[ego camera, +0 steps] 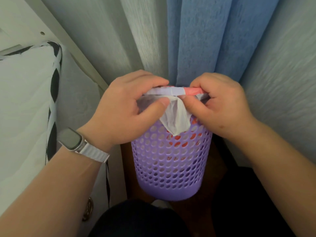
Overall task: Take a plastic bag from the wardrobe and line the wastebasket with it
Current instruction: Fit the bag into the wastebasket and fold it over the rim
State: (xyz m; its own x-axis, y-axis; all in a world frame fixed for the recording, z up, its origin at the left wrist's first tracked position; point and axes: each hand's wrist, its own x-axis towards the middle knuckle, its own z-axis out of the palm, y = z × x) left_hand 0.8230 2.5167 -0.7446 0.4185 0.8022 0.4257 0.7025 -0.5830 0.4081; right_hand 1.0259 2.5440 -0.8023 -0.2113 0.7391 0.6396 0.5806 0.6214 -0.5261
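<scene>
A purple perforated wastebasket [169,168] stands on the dark floor in front of the curtains. A thin white plastic bag [176,117] lies over its rim, with a loose flap hanging down the near side. A pink band [192,91] shows along the far rim. My left hand [126,110], with a watch on the wrist, grips the bag at the rim's left side. Pinching the bag at the rim's right side is my right hand [220,106]. Red shows through the basket's holes; what it is I cannot tell.
Grey and blue curtains [196,40] hang right behind the basket. A white cushion with black and white woven trim [25,108] sits at the left, beside a white panel [20,23]. Dark clothing [136,219] fills the bottom edge.
</scene>
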